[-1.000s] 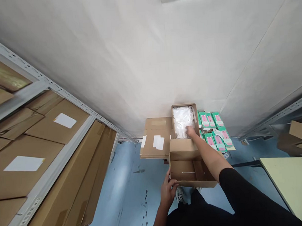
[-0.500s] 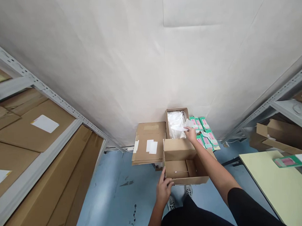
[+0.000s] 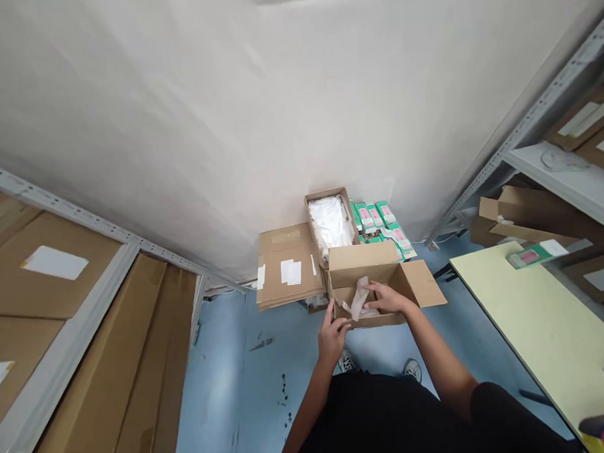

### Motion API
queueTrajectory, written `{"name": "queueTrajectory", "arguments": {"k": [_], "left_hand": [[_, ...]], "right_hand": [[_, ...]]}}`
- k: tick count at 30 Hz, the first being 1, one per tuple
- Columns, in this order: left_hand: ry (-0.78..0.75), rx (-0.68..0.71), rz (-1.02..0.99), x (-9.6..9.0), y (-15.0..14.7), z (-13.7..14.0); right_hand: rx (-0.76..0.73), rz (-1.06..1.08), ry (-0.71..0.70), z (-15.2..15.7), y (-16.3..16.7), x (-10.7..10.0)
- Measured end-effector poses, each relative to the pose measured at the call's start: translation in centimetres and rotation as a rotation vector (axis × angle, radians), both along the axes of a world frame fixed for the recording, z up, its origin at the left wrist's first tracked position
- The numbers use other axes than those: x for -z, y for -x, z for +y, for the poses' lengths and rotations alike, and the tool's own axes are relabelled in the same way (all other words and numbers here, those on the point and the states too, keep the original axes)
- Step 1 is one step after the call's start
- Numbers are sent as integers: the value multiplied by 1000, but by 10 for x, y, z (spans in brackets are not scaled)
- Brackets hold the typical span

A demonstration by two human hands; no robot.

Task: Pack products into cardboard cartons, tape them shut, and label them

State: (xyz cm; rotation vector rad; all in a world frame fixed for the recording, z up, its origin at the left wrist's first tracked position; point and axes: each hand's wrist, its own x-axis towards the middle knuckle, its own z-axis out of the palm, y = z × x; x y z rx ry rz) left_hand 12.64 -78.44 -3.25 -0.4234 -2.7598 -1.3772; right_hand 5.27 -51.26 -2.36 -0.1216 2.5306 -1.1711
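Observation:
An open cardboard box [image 3: 368,255] stands in front of me with its flaps folded outward. At its near left corner my left hand [image 3: 331,335] grips the wall, thumb and fingers on either side of the edge. My right hand [image 3: 388,297] reaches inside the box, its fingers on a thin translucent plastic bag [image 3: 359,299] that stands crumpled there. More clear plastic lies low in the box, partly hidden by the near wall. Behind it, a smaller open carton [image 3: 309,216] holds a pile of white plastic bags [image 3: 330,220].
Flattened cardboard [image 3: 276,254] lies to the left; green-and-pink packages [image 3: 374,216] lie at the back right. A pale yellow table [image 3: 516,310] on the right bears another green package [image 3: 528,257]. Shelving with cartons flanks both sides, before a grey wall [image 3: 227,109].
My right hand has come from the carton of white bags down into the open box, bringing plastic with it. My left hand stays at the box corner. The view has shifted.

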Motion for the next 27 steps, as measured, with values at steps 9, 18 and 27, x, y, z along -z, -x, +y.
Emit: {"name": "queueTrajectory", "arguments": {"k": [9,18,27], "left_hand": [[18,183,83,9,6,125],[-14,563,126,10,3,324],[-12,909,103,7,-12,508]], "right_hand": [[447,464,55,151,-81,-39],[904,510,-96,341,-219,-35],[1261,438,-206,421,-348,-38]]}}
